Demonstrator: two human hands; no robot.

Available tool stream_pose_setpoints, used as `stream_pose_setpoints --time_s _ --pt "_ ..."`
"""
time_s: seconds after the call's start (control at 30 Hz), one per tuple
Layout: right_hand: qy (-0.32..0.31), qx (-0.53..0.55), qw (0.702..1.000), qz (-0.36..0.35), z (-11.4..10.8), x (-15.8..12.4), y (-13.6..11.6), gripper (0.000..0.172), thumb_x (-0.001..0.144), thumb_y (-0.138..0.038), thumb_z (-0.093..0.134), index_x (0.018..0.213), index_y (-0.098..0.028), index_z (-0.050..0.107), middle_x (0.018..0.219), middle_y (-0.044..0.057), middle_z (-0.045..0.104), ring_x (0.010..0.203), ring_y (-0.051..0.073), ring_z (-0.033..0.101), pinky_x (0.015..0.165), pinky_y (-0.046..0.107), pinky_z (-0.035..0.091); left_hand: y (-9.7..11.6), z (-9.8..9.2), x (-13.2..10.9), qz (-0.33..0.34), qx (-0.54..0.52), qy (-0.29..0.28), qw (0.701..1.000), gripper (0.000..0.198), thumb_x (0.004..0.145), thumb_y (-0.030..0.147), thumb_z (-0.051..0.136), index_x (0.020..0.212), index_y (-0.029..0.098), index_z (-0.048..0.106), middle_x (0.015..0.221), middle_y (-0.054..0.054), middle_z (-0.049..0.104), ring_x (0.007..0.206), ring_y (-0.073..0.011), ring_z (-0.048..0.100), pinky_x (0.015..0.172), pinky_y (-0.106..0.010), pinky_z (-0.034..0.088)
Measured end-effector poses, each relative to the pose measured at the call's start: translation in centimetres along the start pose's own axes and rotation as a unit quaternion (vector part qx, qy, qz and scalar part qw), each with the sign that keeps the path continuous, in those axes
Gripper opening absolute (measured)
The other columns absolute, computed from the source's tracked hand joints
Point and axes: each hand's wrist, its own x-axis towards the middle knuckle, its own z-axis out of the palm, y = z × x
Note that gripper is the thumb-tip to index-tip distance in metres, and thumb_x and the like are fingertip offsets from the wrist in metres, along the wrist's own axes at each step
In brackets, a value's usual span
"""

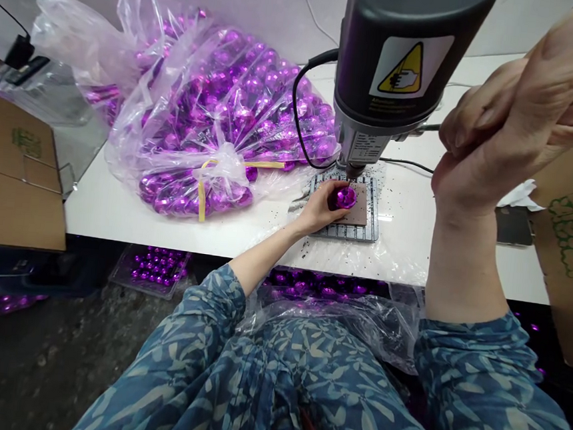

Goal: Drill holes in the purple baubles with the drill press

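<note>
My left hand (323, 208) is closed around a shiny purple ball (346, 197), holding it on a brown square pad (358, 214). Beneath the pad lies the slotted metal base (371, 230) of a drill press (405, 58), strewn with dark shavings. The chuck (354, 170) sits right above the ball; whether the bit touches it I cannot tell. Raised at the right, my right hand (531, 106) is closed in a fist by the drill's side, where a dark lever (428, 128) runs into it. The lever's grip is hidden by my fingers.
A tied clear bag (231, 163) full of purple balls fills the table's left side. Cardboard boxes (16, 178) flank the table. A black cable (296, 109) loops beside the drill. Below the edge, an open plastic bag (372, 323) and a tray (154, 270) hold more balls.
</note>
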Motion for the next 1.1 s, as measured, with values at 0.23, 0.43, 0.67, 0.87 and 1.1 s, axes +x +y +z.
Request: stream_pose_setpoints --time_s 0.23,0.43,0.67,0.87,1.1 --pt "-0.005 -0.015 1.0 -0.007 0.0 0.1 0.3 0.072 0.083 -0.065 0.061 0.067 -0.018 0.008 0.047 -0.004 0.005 0.038 0.002 0.026 0.044 0.026 0.016 -1.9 -0.2 0.0 -0.021 -0.106 -0.036 0.993 0.073 0.09 0.046 0.089 0.151 0.022 0.057 0.153 -0.017 0.066 0.143 -0.0358 0.066 0.126 -0.057 0.053" --pt "-0.008 -0.046 0.999 -0.003 0.0 0.1 0.1 0.07 0.083 -0.069 0.055 0.066 -0.015 0.014 0.049 -0.004 0.004 0.039 -0.001 0.026 0.047 0.018 0.025 -1.2 -0.3 -0.4 0.011 -0.036 -0.046 0.998 0.068 0.098 0.049 0.079 0.156 0.024 0.055 0.157 -0.018 0.064 0.151 -0.0379 0.058 0.13 -0.06 0.044" --pt "-0.001 -0.036 0.999 0.001 -0.2 -0.2 0.2 0.054 0.085 -0.063 0.057 0.065 -0.015 0.045 0.05 -0.005 0.004 0.04 -0.002 0.025 0.059 0.013 0.048 -0.5 -0.2 -0.5 0.038 0.021 -0.043 0.998 0.066 0.103 0.052 0.072 0.159 0.024 0.052 0.163 -0.019 0.057 0.156 -0.0372 0.052 0.132 -0.058 0.041" --pt "0.011 -0.026 1.0 0.009 -0.5 -0.2 0.5 0.043 0.084 -0.061 0.058 0.08 -0.018 0.065 0.051 -0.006 0.007 0.041 -0.003 0.025 0.058 0.012 0.045 -1.1 0.6 -0.8 -0.019 -0.033 0.005 0.999 0.066 0.1 0.052 0.077 0.154 0.024 0.052 0.153 -0.018 0.065 0.143 -0.0342 0.063 0.123 -0.056 0.051" --pt "0.011 0.021 1.0 -0.017 -0.3 -0.8 0.1 0.066 0.087 -0.055 0.065 0.06 -0.012 0.022 0.048 -0.004 0.002 0.039 -0.002 0.028 0.045 0.018 0.016 -0.7 0.7 -0.9 -0.03 -0.051 0.014 0.998 0.058 0.096 0.048 0.083 0.142 0.024 0.058 0.14 -0.015 0.073 0.132 -0.0347 0.07 0.124 -0.061 0.047"
